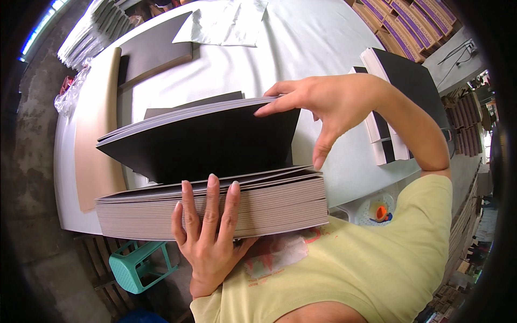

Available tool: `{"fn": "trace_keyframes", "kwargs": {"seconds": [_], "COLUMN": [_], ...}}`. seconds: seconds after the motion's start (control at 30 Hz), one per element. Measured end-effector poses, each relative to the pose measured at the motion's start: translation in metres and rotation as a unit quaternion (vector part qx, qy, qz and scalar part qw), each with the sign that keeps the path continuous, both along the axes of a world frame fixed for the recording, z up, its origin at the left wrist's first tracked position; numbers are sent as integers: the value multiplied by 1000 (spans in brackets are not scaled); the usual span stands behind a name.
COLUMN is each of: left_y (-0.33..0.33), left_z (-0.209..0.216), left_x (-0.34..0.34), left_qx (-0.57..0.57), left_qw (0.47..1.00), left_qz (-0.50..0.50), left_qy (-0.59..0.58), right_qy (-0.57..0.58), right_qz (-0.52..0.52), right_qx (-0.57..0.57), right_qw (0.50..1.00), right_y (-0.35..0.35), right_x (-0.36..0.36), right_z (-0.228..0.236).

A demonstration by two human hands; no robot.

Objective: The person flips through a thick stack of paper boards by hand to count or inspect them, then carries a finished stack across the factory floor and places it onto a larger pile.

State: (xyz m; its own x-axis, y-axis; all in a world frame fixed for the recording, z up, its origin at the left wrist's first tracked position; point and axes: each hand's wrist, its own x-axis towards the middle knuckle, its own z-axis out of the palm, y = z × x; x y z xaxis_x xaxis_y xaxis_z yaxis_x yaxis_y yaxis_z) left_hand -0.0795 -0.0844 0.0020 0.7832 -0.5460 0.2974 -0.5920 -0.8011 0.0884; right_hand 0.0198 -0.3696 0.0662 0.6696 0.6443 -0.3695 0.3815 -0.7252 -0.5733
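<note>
A thick stack of grey-brown boards (pixel 280 207) with black faces lies at the near table edge, against my body. My left hand (pixel 207 231) is open, its stretched fingers spread against the stack's near edge and their tips reaching the top. Behind the stack, several black boards (pixel 199 142) stand raised and tilted, their pale edges up. My right hand (pixel 323 105) is open at their upper right corner. Its fingers touch that edge, one in front and others behind, while the thumb sits apart, near the stack's right corner.
The white-covered table (pixel 344 59) holds a dark board stack (pixel 156 48) under a white sheet (pixel 223 24). At left stands a beige roll (pixel 110 118); at right, black-covered boards (pixel 406 91). Below are a green stool (pixel 137 266) and a white basket (pixel 369 210). Cartons (pixel 409 27) are stacked beyond.
</note>
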Motion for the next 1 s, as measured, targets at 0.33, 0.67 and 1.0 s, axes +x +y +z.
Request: {"fn": "trace_keyframes", "kwargs": {"seconds": [0.33, 0.67, 1.0], "left_y": [-1, -1, -1], "left_z": [1, 1, 0], "left_x": [-2, -3, -2], "left_qx": [-1, 5, 19], "left_qw": [1000, 1000, 1000], "left_qz": [-5, 3, -2], "left_qy": [-4, 2, -16], "right_qy": [-5, -119, 6], "right_qz": [46, 40, -19], "right_qx": [46, 25, 54], "right_qw": [998, 992, 998], "right_y": [-12, -1, 1], "right_x": [8, -11, -4], "right_z": [-12, -17, 4]}}
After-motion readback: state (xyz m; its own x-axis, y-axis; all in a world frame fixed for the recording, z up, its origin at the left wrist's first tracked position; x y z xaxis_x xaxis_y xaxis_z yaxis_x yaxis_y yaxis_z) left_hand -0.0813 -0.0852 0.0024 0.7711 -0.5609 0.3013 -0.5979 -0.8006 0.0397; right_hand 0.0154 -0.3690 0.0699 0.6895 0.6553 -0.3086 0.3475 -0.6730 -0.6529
